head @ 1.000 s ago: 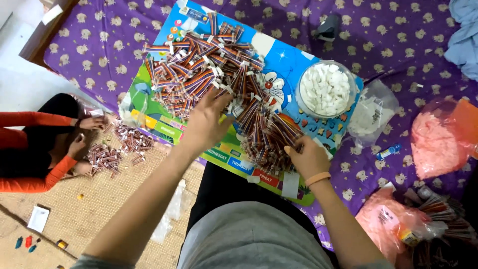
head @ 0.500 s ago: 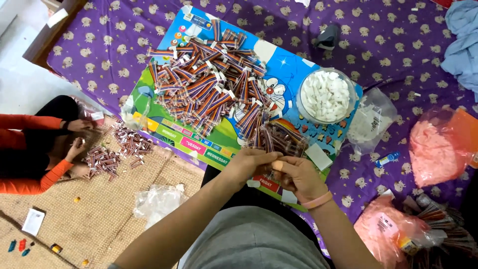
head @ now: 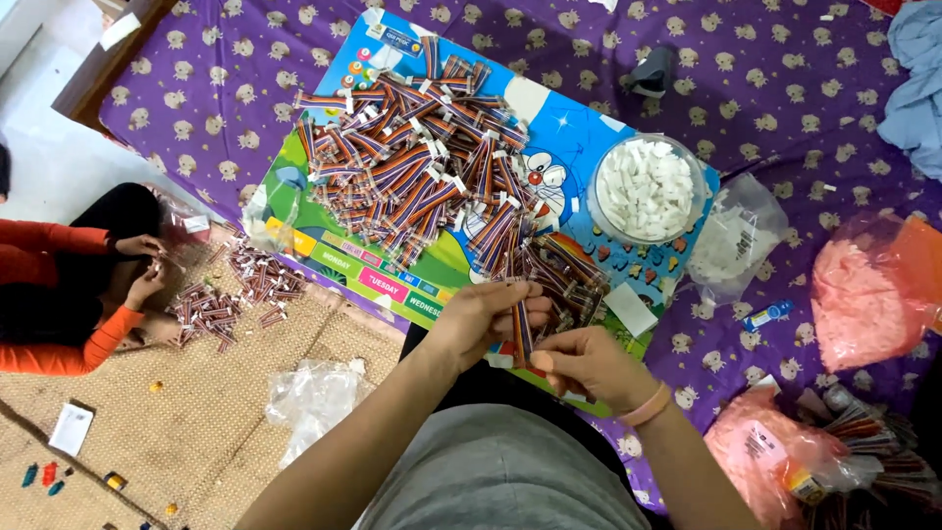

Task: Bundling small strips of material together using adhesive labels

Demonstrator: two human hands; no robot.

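My left hand (head: 486,319) and my right hand (head: 587,365) meet just above my lap, both pinching one thin striped candy packet (head: 521,329) held upright between them. Beyond my hands lies a colourful cartoon board (head: 579,147) heaped with several more striped packets (head: 412,167). A clear bowl (head: 648,186) of small white pieces stands on the board's right side.
Another person in orange sleeves (head: 59,294) sits at the left with a small pile of packets (head: 231,294) on a woven mat. A crumpled clear bag (head: 314,397) lies beside my leg. Pink-filled bags (head: 868,294) and a clear bag (head: 736,236) rest on the purple patterned cloth at right.
My left hand left the pile on the board and came back toward me. Both hands now hold a packet together near my lap.
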